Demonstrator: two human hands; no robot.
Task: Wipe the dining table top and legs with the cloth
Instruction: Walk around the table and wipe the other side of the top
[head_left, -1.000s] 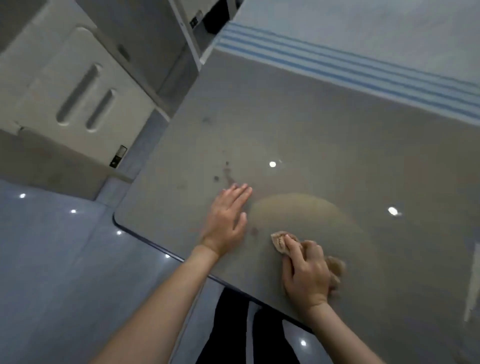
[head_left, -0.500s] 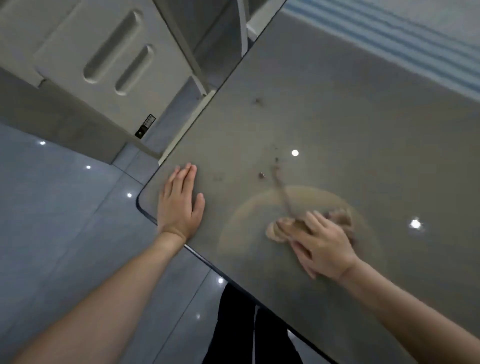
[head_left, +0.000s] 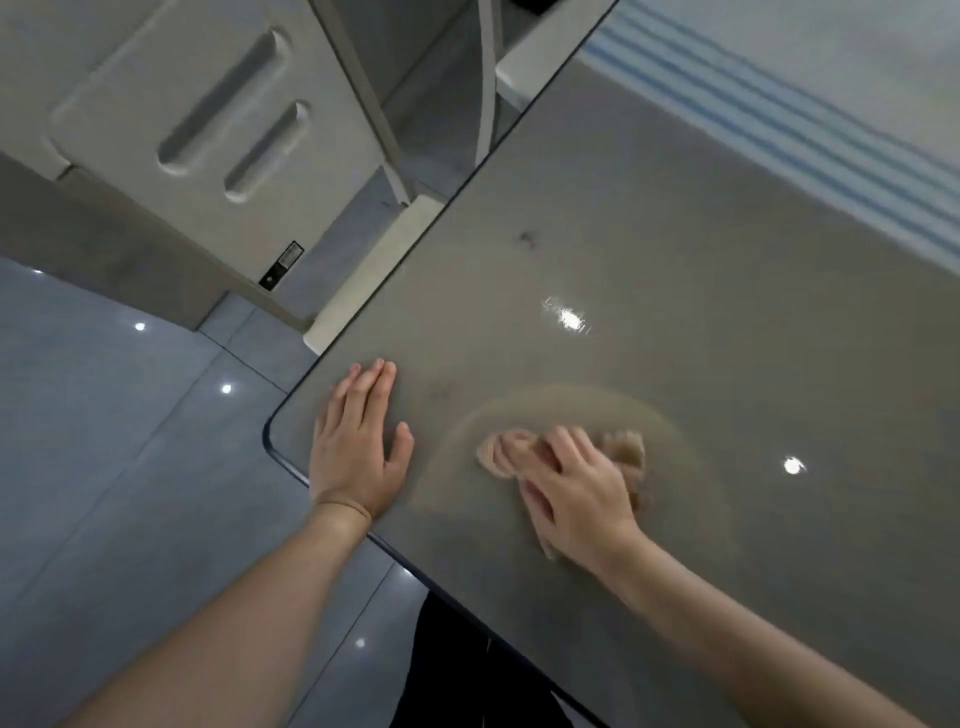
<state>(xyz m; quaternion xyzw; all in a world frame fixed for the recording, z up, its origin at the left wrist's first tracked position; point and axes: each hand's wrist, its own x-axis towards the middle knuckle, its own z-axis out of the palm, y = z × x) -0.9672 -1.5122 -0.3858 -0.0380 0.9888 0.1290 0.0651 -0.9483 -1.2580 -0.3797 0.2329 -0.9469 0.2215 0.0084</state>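
No legible text anywhere. Only candidate: a small sticker (head_left: 282, 264) low on the pale panelled cabinet door (head_left: 171, 130), light upper half, dark lower half, print too small and blurred to make out. No letters, numbers or brand marks readable on the glossy table top (head_left: 649, 234) either.

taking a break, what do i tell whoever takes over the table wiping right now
Left hand: flat on the table by its near corner, holding nothing.
Right hand: over the bunched cloth, pressing it on the top; blur hides the grip.
Done: cannot tell how much of the top is wiped.
To do: a dark mark further along the top, a fainter mark near the corner, then the legs, which are out of view.
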